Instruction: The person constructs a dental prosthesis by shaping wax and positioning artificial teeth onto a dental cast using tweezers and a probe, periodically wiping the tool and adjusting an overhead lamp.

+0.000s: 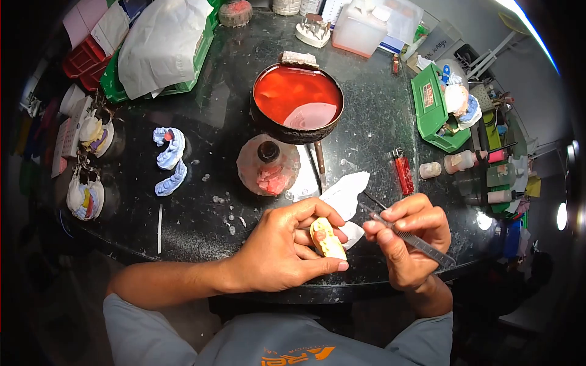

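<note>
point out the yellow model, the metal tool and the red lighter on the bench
Yellow model [330,243]: head view, on the middle of its upper face.
Metal tool [425,247]: head view, on its flat handle.
Red lighter [403,175]: head view, on its red body.

Yellow dental cast [328,241] in left grip [278,249], slim grey tool [426,249] aslant in right grip [406,255]

bright centre, dark fisheye-curved edges

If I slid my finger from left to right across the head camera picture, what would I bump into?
White teeth models, blue teeth models, round pot with a dark knob, yellow lump in the left hand, red lighter, small white jar.
</note>
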Motion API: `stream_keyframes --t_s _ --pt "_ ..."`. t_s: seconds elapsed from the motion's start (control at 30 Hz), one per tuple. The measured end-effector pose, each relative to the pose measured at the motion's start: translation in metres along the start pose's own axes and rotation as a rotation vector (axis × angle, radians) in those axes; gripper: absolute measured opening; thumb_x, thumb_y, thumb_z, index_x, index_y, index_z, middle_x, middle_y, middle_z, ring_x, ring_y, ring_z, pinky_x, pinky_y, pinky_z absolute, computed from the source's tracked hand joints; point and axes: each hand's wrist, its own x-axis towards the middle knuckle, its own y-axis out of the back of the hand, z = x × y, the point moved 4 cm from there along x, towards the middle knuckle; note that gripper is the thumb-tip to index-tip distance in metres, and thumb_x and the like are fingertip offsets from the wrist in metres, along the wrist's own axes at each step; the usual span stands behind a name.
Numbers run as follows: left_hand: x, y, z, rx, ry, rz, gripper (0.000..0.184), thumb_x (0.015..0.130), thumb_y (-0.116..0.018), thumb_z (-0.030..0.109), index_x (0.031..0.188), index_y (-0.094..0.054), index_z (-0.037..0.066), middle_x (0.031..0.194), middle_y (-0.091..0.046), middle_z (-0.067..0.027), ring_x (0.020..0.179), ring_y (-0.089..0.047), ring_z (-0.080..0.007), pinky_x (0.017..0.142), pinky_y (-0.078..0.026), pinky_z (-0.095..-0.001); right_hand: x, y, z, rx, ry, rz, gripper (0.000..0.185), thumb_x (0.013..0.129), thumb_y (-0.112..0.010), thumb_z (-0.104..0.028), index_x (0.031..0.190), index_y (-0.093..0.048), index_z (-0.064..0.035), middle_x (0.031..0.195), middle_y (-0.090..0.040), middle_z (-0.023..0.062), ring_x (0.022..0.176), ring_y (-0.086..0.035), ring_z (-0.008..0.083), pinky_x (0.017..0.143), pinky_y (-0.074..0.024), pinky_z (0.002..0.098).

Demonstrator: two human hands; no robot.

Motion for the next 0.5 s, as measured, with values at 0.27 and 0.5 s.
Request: stream_keyframes --t_s 0.27,0.5 --pt "0.0 0.002 -0.002 -0.028 -0.069 0.023 0.046 0.089 -0.082 -0.001 0.128 -0.057 -0.003 0.112 -0.074 -0.0136 0.103 -0.073 -0.0143 0.076 -0.065 -0.025 -0.005 -0.011 -0.005 -0.182 0.015 -0.154 0.026 0.086 -0.079 0.01 0.106 -0.067 -0.0016 0.107 -0.068 0.0204 0.096 -0.076 0.0282 0.082 -0.0658 0.0348" --pt "-0.001 0.0 -0.001 0.042 -0.058 -0.019 0.057 0.092 -0.076 -0.005 0.141 -0.048 -0.001 0.117 -0.068 -0.0098 0.112 -0.069 -0.014 0.093 -0.059 -0.0259 -0.001 -0.01 -0.006 -0.289 0.032 -0.199 0.027 0.082 -0.083 0.009 0.104 -0.071 0.0003 0.105 -0.074 0.0214 0.096 -0.077 0.0286 0.081 -0.0645 0.0353"
